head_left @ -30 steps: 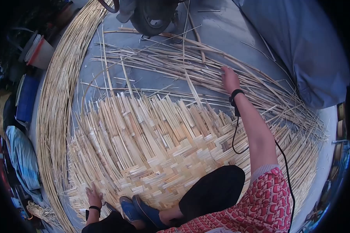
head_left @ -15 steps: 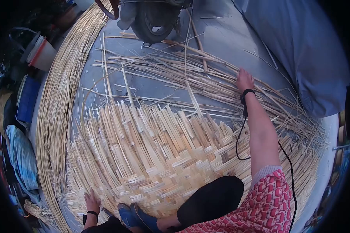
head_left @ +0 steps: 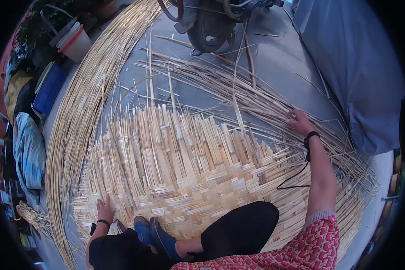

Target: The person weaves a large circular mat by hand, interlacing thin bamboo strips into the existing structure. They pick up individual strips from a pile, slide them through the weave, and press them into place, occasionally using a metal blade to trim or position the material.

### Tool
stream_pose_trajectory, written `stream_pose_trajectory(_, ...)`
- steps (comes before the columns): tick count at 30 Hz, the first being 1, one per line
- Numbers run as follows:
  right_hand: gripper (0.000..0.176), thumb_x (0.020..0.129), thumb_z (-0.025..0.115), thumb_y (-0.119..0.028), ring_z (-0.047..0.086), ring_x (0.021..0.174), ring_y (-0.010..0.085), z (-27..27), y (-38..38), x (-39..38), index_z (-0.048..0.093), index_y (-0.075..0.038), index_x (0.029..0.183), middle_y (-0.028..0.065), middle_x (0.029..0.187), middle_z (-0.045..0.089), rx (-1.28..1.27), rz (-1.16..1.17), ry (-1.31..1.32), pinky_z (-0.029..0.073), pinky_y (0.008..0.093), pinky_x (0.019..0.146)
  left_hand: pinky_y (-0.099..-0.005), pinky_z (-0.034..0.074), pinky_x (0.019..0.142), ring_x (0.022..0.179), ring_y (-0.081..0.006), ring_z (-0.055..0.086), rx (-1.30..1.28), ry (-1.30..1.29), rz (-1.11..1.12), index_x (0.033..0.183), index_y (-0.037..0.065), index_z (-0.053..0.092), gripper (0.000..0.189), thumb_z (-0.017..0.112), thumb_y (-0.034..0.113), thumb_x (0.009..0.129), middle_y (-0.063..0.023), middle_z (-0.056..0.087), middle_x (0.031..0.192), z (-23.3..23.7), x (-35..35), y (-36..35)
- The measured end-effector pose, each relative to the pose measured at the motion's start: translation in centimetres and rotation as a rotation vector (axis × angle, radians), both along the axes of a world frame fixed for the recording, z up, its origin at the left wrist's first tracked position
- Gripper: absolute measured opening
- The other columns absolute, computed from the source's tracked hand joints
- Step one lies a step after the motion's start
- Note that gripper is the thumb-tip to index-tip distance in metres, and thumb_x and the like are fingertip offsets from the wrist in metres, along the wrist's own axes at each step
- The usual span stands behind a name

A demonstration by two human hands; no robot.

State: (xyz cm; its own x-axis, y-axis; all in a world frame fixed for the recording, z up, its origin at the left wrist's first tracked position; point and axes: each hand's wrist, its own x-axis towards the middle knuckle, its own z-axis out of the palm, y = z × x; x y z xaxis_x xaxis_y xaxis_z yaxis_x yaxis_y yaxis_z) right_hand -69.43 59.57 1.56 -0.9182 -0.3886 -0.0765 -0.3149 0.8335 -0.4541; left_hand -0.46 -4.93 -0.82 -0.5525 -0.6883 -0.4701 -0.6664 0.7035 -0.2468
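A partly woven mat of flattened reed strips (head_left: 211, 180) lies on the floor in front of me, its far edge a ragged row of loose ends. My left hand (head_left: 105, 209) rests on the mat's near left side, fingers apart, holding nothing I can see. On the right, my right hand (head_left: 301, 123) reaches over a loose pile of thin reeds (head_left: 238, 87). Its thumb and fingers look parted and touch or hover just above the stalks. Both wrists wear a dark band. My blue shoes (head_left: 159, 236) stand on the mat's near part.
A long thick bundle of reeds (head_left: 87, 85) curves along the left. Beyond the pile stands a vehicle's wheel (head_left: 207, 33). A grey cover (head_left: 351, 67) drapes at the right. A white and red bucket (head_left: 75, 45) and a blue container (head_left: 49, 90) sit at the left.
My right hand has loosened from the reed stalk it was on and now lies lower over the pile, fingers more spread. My left hand stays on the mat. The view has shifted.
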Motion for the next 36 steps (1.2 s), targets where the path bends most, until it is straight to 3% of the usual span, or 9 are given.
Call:
stream_pose_trajectory(6,0.041,0.092,0.062,-0.022,0.051,0.122,0.0353,-4.3,0.1,-4.7,0.056,-0.007,0.130,0.0163,0.128,0.059,0.147,-0.341,0.434,0.040,0.0460,0.105,-0.0518,0.026,0.117,0.137,-0.0542,0.030,0.012,0.042,0.012,0.159,0.015,0.010,0.100,0.074,0.028,0.082,-0.0428,0.029,0.144,0.0,-0.2,-0.3)
stream_pose_trajectory(15,0.023,0.094,0.060,-0.024,0.060,0.104,0.0337,-5.5,-2.2,-5.7,0.065,-0.013,0.113,0.0098,0.106,0.066,0.122,-0.252,0.200,0.041,0.0510,0.093,-0.0503,0.043,0.106,0.134,-0.0561,0.036,0.033,-0.077,0.081,0.159,0.025,0.010,0.095,0.071,0.037,0.087,-0.0403,0.021,0.150,1.1,-1.6,0.3)
stream_pose_trajectory(20,0.020,0.102,0.053,-0.025,0.057,0.082,0.0160,-0.1,2.6,-1.1,0.063,-0.007,0.105,0.0027,0.091,0.061,-0.558,-0.318,0.285,0.045,0.0333,0.075,-0.0496,0.049,0.098,0.127,-0.0482,0.050,-0.074,-0.162,0.009,0.159,0.030,0.002,0.100,0.069,0.047,0.086,-0.0339,0.034,0.147,1.9,-2.6,0.4)
stream_pose_trajectory(25,0.025,0.104,0.049,-0.025,0.051,0.076,0.0109,16.1,9.5,13.1,0.061,-0.004,0.107,0.0002,0.085,0.054,-1.486,-0.776,0.699,0.043,0.0265,0.069,-0.0450,0.053,0.085,0.099,-0.0296,0.068,-0.068,-0.131,0.049,0.104,0.008,0.070,0.042,0.068,0.046,0.086,-0.0156,0.070,0.109,7.6,-7.7,3.5)
stream_pose_trajectory(27,0.027,0.106,0.043,-0.017,0.055,0.083,0.0166,22.0,4.8,23.1,0.059,0.004,0.112,0.0063,0.091,0.058,-0.751,-0.436,1.185,0.047,0.0301,0.079,-0.0417,0.050,0.096,0.112,-0.0335,0.064,0.361,0.558,-0.186,0.128,0.001,0.059,0.053,0.061,0.042,0.095,-0.0208,0.065,0.122,9.7,-9.2,5.9)
stream_pose_trajectory(29,0.025,0.105,0.042,-0.010,0.056,0.083,0.0169,21.3,0.6,30.8,0.057,0.007,0.117,0.0098,0.093,0.059,-0.727,-0.427,0.924,0.048,0.0294,0.081,-0.0353,0.044,0.104,0.123,-0.0219,0.058,0.953,0.711,-0.241,0.143,0.005,0.048,0.050,0.046,0.038,0.105,-0.0164,0.062,0.130,13.3,-13.4,10.0)
stream_pose_trajectory(31,0.020,0.099,0.048,0.001,0.057,0.074,0.0175,17.8,-4.6,37.9,0.060,0.002,0.116,0.0100,0.087,0.058,-0.859,0.269,0.249,0.048,0.0331,0.065,-0.0371,0.043,0.105,0.126,-0.0237,0.055,1.481,0.639,-0.274,0.143,0.003,0.047,0.060,0.029,0.048,0.107,-0.0141,0.059,0.135,15.8,-16.7,14.8)
stream_pose_trajectory(33,0.027,0.090,0.051,0.012,0.060,0.069,0.0293,17.3,-13.8,43.3,0.063,0.002,0.112,0.0160,0.084,0.061,-0.533,0.868,0.329,0.048,0.0367,0.063,-0.0421,0.045,0.104,0.127,-0.0295,0.054,1.836,0.483,-0.159,0.143,-0.001,0.043,0.088,0.017,0.069,0.098,-0.0211,0.057,0.135,18.5,-18.0,20.0)
stream_pose_trajectory(36,0.024,0.092,0.057,-0.002,0.067,0.080,0.0303,13.1,-16.7,45.2,0.062,-0.001,0.116,0.0166,0.092,0.066,-0.331,1.143,0.041,0.051,0.0359,0.068,-0.0504,0.054,0.090,0.102,-0.0397,0.068,2.397,0.566,-0.056,0.122,-0.003,0.054,0.076,0.046,0.067,0.094,-0.0287,0.068,0.108,19.3,-18.9,22.6)
